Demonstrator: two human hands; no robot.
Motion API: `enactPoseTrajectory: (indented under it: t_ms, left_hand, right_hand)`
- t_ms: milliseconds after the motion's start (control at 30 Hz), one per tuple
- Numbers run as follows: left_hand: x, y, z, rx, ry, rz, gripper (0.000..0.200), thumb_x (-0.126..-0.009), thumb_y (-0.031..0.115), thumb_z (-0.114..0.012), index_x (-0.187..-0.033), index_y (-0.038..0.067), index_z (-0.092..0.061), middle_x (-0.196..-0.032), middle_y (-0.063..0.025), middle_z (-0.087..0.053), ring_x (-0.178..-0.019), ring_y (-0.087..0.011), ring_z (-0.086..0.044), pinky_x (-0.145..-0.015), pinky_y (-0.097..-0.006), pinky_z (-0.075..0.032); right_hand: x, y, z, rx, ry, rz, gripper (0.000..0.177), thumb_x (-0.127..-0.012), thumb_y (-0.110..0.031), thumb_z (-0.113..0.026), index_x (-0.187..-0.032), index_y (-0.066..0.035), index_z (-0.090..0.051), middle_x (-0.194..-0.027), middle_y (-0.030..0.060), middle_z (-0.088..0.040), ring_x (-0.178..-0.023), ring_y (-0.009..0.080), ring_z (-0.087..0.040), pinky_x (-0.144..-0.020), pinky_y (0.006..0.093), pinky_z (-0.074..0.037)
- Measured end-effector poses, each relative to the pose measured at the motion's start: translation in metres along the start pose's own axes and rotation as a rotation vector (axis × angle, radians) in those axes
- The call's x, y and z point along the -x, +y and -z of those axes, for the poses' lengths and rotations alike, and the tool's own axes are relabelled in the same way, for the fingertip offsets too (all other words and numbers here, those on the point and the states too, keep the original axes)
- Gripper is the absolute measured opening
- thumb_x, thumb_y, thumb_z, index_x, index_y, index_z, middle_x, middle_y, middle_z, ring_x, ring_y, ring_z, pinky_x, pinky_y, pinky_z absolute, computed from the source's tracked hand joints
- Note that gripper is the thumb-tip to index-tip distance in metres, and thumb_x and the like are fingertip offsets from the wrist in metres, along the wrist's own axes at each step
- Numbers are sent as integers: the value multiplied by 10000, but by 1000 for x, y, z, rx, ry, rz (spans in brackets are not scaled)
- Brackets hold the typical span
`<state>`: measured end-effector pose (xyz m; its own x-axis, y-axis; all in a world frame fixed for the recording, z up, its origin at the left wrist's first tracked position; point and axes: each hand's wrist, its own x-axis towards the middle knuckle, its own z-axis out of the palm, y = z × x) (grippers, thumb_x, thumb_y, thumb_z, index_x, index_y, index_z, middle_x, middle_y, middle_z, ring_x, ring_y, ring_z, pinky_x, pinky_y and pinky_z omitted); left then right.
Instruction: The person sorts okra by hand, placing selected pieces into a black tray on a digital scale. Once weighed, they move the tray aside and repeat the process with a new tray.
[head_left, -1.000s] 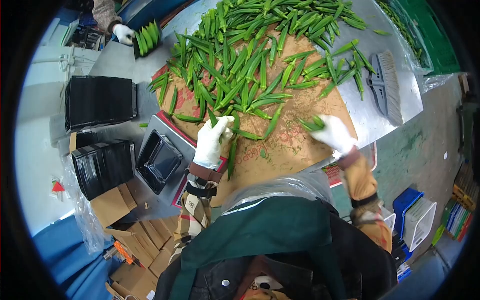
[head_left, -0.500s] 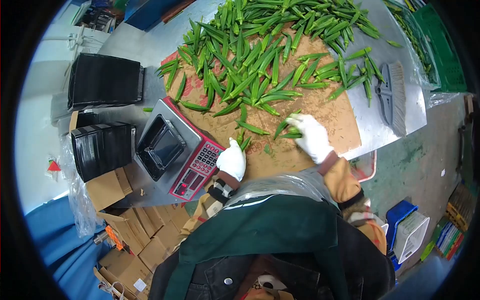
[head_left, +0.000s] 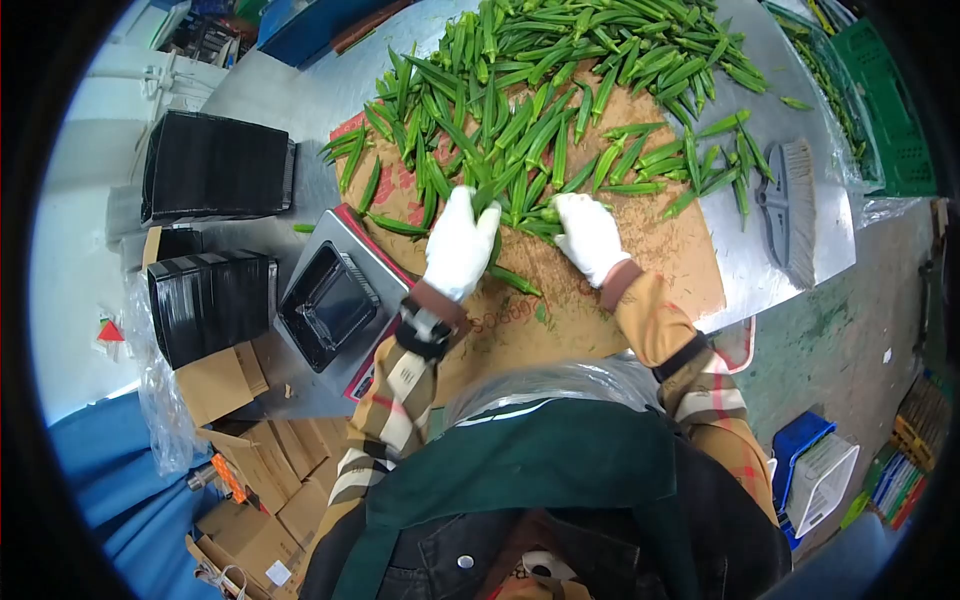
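Note:
A large heap of green okra [head_left: 520, 130] spreads over a sheet of cardboard [head_left: 620, 300] on the metal table. At the heap's near edge, my left hand [head_left: 460, 243] in a white glove has its thumb and fingers closed around okra. More okra partly shows below this hand. To its right, my right hand [head_left: 588, 238], also white-gloved, pinches okra at its fingertips, low over the cardboard. On the left, a black plastic tray [head_left: 328, 305] rests on a red-edged scale [head_left: 350, 222], whose keypad is mostly hidden by my left arm.
Two stacks of black trays [head_left: 215, 165] stand at the left. A grey brush [head_left: 788, 210] lies at the table's right edge, near a green crate [head_left: 880, 110]. Cardboard boxes [head_left: 270, 460] are at the lower left; a white basket [head_left: 825, 480] is on the right.
Both hands have reached forward to the heap's near edge, the left farther. My right hand has shifted slightly left. My left forearm now covers the scale's keypad.

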<state>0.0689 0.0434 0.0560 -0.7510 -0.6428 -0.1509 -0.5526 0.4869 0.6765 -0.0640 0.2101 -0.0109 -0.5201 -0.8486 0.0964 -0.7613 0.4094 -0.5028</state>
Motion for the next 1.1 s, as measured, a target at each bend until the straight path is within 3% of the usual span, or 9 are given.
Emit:
enactPoseTrajectory:
  t_ms: [100, 233, 300, 433, 500, 633, 767, 967, 1100]
  left_hand:
    - [-32, 1, -27, -448, 206, -238, 293, -887, 297, -677, -1038, 76, -558, -931, -149, -625, -913, -349, -624, -767, -466, -479]
    - [-40, -22, -50, -665, 84, -201, 338, -812, 247, -754, -1050, 99, -566, -907, -133, -649, -871, -348, -651, -749, -471, -486]
    - [-36, -26, -43, -540, 3, -119, 397, -783, 223, -781, -1087, 94, -560, -909, -149, -678, -878, -362, -675, -759, -467, -506]
    - [-39, -11, -5, -153, -45, 69, 400, -790, 147, -737, -1150, 43, -598, -946, -162, -722, -849, -317, -714, -779, -389, -548]
    - [-59, 1, 8, 162, 2, 46, 204, -811, 100, -712, -994, 20, -670, -863, -68, -718, -773, -120, -644, -738, -287, -516]
    - [-111, 19, -7, 194, 176, -7, 203, -815, 75, -709, -1001, 10, -662, -844, -53, -710, -766, -103, -631, -725, -269, -512]
    - [-130, 27, -56, -205, 87, -107, 294, -787, 180, -760, -1039, 74, -652, -955, -150, -716, -891, -357, -688, -794, -417, -536]
    - [-121, 15, -69, -483, 254, -488, 262, -727, 138, -743, -954, 114, -614, -960, -104, -592, -943, -330, -569, -791, -445, -459]
    - [-125, 17, -74, -558, 192, -526, 65, -815, 102, -613, -875, 110, -590, -882, -109, -594, -886, -328, -590, -730, -450, -464]
  right_hand:
    - [-6, 5, -33, 199, -60, 67, 301, -759, -82, -681, -1048, -84, -599, -950, 118, -611, -931, 310, -597, -797, 434, -498]
    - [11, 1, -14, 35, -180, -31, 396, -747, -175, -745, -1114, -84, -626, -974, 134, -617, -989, 322, -607, -837, 436, -515]
    - [15, 4, -3, -284, -208, -244, 442, -748, -140, -764, -1162, -33, -653, -1056, 169, -686, -988, 329, -670, -893, 407, -529]
    - [-8, 33, 21, -971, -44, -535, 377, -788, -137, -733, -1127, 12, -657, -923, 136, -722, -843, 169, -671, -782, 324, -539]
    - [-38, 43, 28, -829, 6, -611, 348, -779, -151, -744, -1078, 12, -674, -886, 132, -725, -810, 171, -671, -766, 321, -540]
    - [-92, 53, -14, -650, 202, -604, 423, -755, -222, -784, -1111, -20, -677, -977, 198, -733, -927, 355, -711, -824, 405, -556]
    - [-104, 27, -13, -412, 157, -690, 491, -743, -220, -804, -1160, -21, -637, -1046, 219, -715, -1018, 380, -675, -883, 431, -535]
    - [-54, 71, 15, -688, 163, -622, 453, -706, -208, -764, -1103, -8, -673, -920, 186, -738, -880, 302, -727, -792, 392, -559]
    - [-59, 89, 50, -73, 232, -758, 425, -733, -252, -788, -1073, -28, -668, -906, 170, -738, -889, 317, -725, -781, 421, -567]
